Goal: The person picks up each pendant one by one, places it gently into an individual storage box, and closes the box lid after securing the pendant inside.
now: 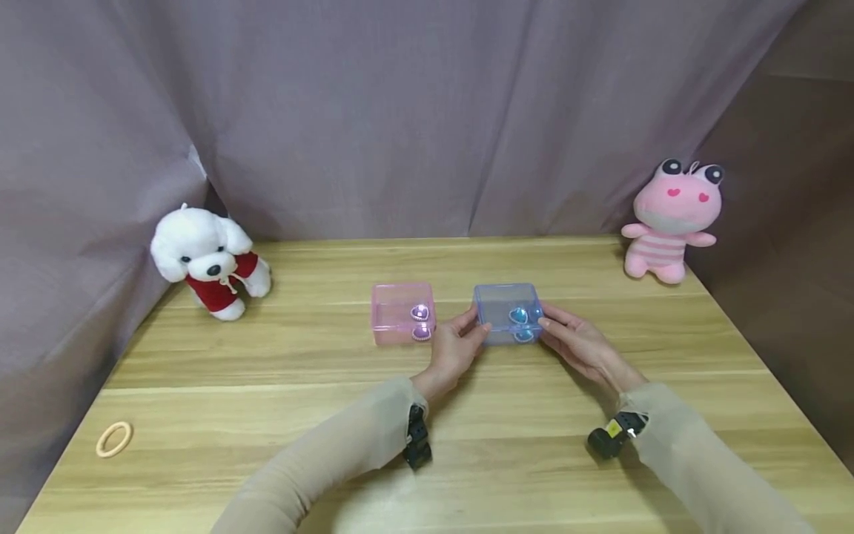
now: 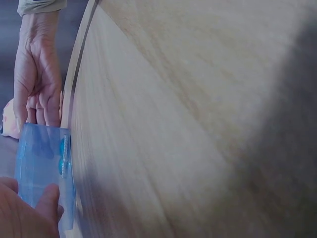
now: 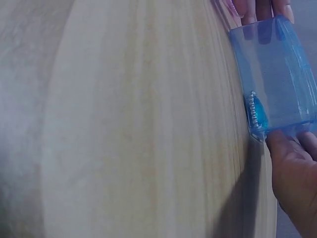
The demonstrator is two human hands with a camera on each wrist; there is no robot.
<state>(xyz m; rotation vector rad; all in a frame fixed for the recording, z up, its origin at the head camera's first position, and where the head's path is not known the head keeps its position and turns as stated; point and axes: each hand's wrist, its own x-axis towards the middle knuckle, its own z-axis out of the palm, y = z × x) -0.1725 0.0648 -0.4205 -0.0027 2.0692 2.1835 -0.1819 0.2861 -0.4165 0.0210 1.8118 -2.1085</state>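
Observation:
A clear blue plastic box (image 1: pixel 497 305) with its lid down is held between both hands at the middle of the table. My left hand (image 1: pixel 455 348) grips its left side, the thumb near the front corner. On the opposite side my right hand (image 1: pixel 582 345) holds it between thumb and fingers. Through the plastic shows a blue heart-shaped gem (image 1: pixel 519 316) with a beaded rim, towards the right end. Just left of my left hand stands a clear pink box (image 1: pixel 394 305), also closed, with a purple heart-shaped gem (image 1: pixel 420 313) visible in it.
At the back left sits a white plush dog (image 1: pixel 200 256) in a red top. A pink plush frog (image 1: pixel 674 215) is at the back right. Near the front left lies a wooden ring (image 1: pixel 114 439) on the table (image 1: pixel 300 423). Grey curtains (image 1: pixel 347 126) hang behind.

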